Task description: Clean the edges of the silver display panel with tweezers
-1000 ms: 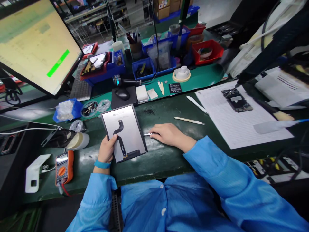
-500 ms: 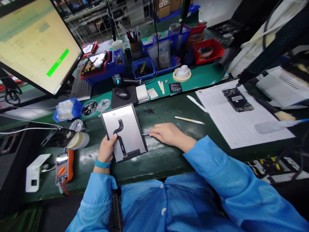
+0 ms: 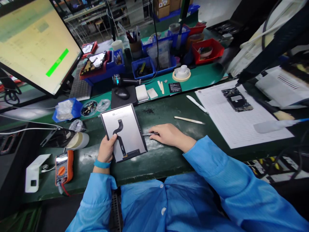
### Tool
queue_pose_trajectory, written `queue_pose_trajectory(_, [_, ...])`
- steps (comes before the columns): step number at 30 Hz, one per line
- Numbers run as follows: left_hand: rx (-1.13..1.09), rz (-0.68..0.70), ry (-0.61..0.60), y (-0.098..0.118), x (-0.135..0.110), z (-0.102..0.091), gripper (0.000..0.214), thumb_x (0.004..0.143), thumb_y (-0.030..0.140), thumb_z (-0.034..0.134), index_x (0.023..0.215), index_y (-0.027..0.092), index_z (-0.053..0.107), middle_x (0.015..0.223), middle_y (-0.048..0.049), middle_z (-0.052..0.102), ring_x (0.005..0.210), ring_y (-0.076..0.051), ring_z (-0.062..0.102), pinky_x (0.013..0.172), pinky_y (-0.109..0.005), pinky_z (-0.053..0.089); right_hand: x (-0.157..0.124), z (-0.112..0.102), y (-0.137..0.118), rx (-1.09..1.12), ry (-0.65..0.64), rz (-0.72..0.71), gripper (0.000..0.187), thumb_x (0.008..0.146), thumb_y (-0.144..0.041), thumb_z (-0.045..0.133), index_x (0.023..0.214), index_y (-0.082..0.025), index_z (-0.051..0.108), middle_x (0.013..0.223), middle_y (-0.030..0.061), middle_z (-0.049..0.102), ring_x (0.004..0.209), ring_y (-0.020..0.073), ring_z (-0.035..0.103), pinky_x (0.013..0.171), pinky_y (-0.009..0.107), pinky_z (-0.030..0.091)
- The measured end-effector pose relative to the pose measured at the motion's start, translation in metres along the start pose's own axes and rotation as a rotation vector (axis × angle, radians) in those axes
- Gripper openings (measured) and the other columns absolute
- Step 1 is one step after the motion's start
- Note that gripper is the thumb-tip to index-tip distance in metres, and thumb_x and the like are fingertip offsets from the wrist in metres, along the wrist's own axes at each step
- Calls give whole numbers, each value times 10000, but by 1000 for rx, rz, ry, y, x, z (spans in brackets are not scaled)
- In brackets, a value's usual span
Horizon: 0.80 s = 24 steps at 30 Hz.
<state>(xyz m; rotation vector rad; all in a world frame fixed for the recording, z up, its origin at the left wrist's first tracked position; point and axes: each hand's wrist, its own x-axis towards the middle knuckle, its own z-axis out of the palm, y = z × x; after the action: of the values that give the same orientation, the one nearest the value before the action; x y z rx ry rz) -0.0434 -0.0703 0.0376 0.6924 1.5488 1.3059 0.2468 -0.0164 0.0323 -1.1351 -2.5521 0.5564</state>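
Note:
A grey display panel with a black flex cable running down its back lies on the green bench mat. My left hand grips its lower left corner, thumb on top. My right hand rests on the mat just right of the panel, fingers closed on metal tweezers. The tweezer tips point left and reach the panel's right edge.
A monitor stands at the left with a keyboard behind. An orange multimeter lies at the front left. Paper sheet with a circuit board lies at the right. Blue and red bins, a mouse and white sticks lie farther back.
My right hand shifted very slightly, so more of the tweezers shows beside the panel's edge. The left hand and the panel stayed put.

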Motion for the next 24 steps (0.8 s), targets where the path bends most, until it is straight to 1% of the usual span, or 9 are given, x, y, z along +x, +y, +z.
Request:
queue_pose_trajectory(2, [1,1,1,-1,0,-1,637,548,486,915,1027,142,676,950,-96,788,886,-307,758,827,-416,615,0,-1,-1,-14,-5,-2,212,980,-370,641,1121,-262,757,953,28,770,837,192,683,656,277,367])
queue_pose_trajectory(7, [-4,3,6,0,0,-1,618,549,482,916,1005,142,675,898,-78,784,848,-296,761,824,-417,616,0,-2,-2,-46,-14,-9,252,1022,-384,568,1064,-260,784,909,31,759,800,190,678,634,287,348])
queue_pose_trajectory(10, [-1,-7,11,1,0,0,630,535,484,922,1002,143,673,889,-82,785,854,-303,761,822,-422,617,0,-2,-3,1,-20,6,216,992,-366,625,1121,-261,763,953,29,776,828,195,686,657,281,368])
queue_pose_trajectory(13, [-6,-9,4,1,0,1,648,530,487,925,1014,140,670,898,-90,787,850,-303,760,814,-416,618,0,-2,-3,8,-29,7,208,966,-342,669,1132,-250,754,964,35,775,839,197,686,663,278,375])
queue_pose_trajectory(16, [-9,-1,-5,0,0,0,643,545,487,920,1021,137,666,887,-85,786,826,-288,760,807,-404,618,0,-4,-3,-29,-27,-12,215,1003,-355,613,1098,-247,772,963,43,763,834,192,683,654,280,368])
queue_pose_trajectory(19, [-3,-2,-2,0,0,0,648,546,491,917,1024,134,665,886,-84,786,839,-290,760,818,-409,615,-1,-4,-3,-40,-35,0,252,1024,-377,574,1070,-245,783,936,40,767,828,196,691,645,286,363])
queue_pose_trajectory(24, [-14,-3,8,0,1,0,658,526,483,925,1022,132,673,911,-85,789,834,-288,761,819,-407,615,-1,-1,-2,6,-23,-3,230,974,-369,660,1150,-252,750,1004,31,787,874,204,703,676,280,385])
